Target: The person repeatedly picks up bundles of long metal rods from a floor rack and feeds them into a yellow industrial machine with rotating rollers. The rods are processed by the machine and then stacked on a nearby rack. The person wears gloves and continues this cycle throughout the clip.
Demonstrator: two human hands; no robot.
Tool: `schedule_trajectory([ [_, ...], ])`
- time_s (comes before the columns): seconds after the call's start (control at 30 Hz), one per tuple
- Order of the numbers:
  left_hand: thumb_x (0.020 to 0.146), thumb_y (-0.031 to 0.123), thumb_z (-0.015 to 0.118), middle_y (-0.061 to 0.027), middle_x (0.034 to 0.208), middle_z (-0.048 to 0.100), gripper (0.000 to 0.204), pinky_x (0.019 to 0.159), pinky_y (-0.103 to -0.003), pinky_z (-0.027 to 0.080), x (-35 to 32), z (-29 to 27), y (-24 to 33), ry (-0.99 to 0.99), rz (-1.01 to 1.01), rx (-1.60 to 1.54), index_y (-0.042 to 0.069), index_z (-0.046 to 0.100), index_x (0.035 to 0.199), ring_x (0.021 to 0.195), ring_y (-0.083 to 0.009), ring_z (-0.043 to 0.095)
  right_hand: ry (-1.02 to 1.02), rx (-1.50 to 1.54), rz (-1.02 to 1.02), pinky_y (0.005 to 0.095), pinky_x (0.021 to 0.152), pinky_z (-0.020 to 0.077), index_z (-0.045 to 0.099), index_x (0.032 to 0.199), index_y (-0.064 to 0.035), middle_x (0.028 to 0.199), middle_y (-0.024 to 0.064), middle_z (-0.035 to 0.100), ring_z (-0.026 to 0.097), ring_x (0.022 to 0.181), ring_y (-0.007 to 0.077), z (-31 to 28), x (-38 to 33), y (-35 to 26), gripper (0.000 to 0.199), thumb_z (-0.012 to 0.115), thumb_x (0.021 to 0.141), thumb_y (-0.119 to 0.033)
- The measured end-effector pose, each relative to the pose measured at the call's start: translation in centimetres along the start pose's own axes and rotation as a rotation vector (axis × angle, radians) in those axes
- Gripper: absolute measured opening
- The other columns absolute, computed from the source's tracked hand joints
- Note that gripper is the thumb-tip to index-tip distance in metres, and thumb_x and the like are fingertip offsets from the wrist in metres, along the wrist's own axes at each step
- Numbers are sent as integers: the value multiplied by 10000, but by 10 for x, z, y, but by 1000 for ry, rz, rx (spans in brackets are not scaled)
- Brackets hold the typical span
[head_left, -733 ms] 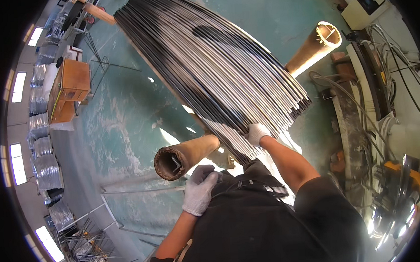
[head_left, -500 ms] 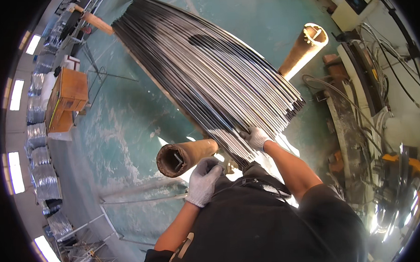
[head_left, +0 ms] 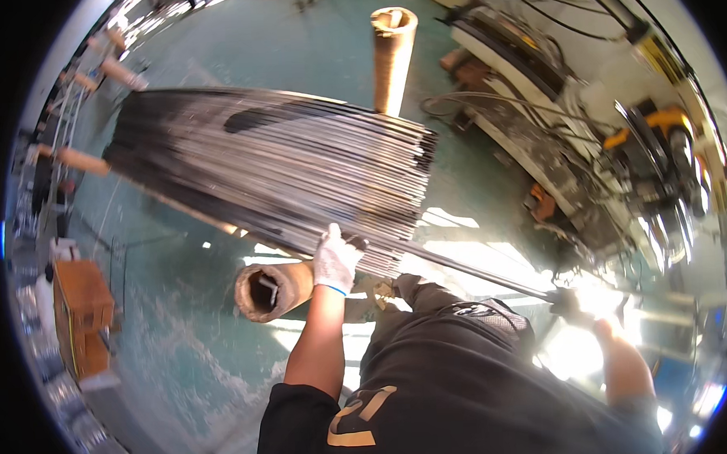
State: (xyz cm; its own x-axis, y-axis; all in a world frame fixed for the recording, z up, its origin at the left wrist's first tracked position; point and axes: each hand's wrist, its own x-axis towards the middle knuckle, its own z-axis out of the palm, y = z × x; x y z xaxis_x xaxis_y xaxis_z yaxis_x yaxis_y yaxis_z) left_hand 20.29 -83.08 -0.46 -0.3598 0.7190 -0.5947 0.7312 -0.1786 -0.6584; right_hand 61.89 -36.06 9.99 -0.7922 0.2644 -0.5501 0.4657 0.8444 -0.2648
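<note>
A long thin metal rod (head_left: 471,266) slants from the near side of a stack of similar dark and silver rods (head_left: 296,161) out to the right. My right hand (head_left: 579,305), in a glove and partly washed out by glare, is closed on the rod's right end. My left hand (head_left: 335,262), in a pale glove with a dark palm, is at the stack's near edge, its fingers curled around the same rod. The stack lies across upright brown cylindrical posts, one of them a hollow tube (head_left: 263,295) just left of my left hand.
Another brown tube (head_left: 394,59) rises behind the stack's right end. Machinery with cables (head_left: 529,114) lines the right side, with yellow and black equipment (head_left: 660,145) beyond. An orange-brown cabinet (head_left: 84,296) stands at left on the worn green floor (head_left: 172,389).
My right hand has moved off the stack to the right, drawing one rod out. My left hand has come from beside my body to the stack's near edge. The view has turned right.
</note>
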Motion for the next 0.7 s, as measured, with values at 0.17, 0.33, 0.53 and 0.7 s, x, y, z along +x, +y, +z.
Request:
schedule_trajectory([
  [0.17,1183,343,512,-129,1036,616,346,1032,-488,571,18,-17,6,-438,461,2021,12,553,1089,931,-279,605,363,584,141,400,771,594,718,1060,-21,894,145,750,733,840,267,116,-79,157,113,724,1053,-134],
  [0.33,998,124,666,-94,962,541,164,1055,-465,512,9,-46,8,-493,216,2150,24,547,947,902,-265,521,627,-86,214,491,711,582,796,836,-135,802,123,745,733,774,389,75,-52,58,126,709,905,-193],
  [0.53,1022,120,698,-87,945,666,107,1031,-484,500,-3,-149,-59,-664,112,2232,29,673,1070,889,-270,575,857,-121,320,498,800,515,701,812,-89,857,178,673,664,905,437,55,-106,245,42,707,853,-96],
  [0.7,1135,105,601,-52,1055,718,155,948,-394,597,-17,-208,-170,-1036,73,2307,31,670,1253,895,-196,648,1321,514,810,461,955,533,673,1152,-40,1131,169,671,637,1032,349,14,-137,343,196,612,971,-87],
])
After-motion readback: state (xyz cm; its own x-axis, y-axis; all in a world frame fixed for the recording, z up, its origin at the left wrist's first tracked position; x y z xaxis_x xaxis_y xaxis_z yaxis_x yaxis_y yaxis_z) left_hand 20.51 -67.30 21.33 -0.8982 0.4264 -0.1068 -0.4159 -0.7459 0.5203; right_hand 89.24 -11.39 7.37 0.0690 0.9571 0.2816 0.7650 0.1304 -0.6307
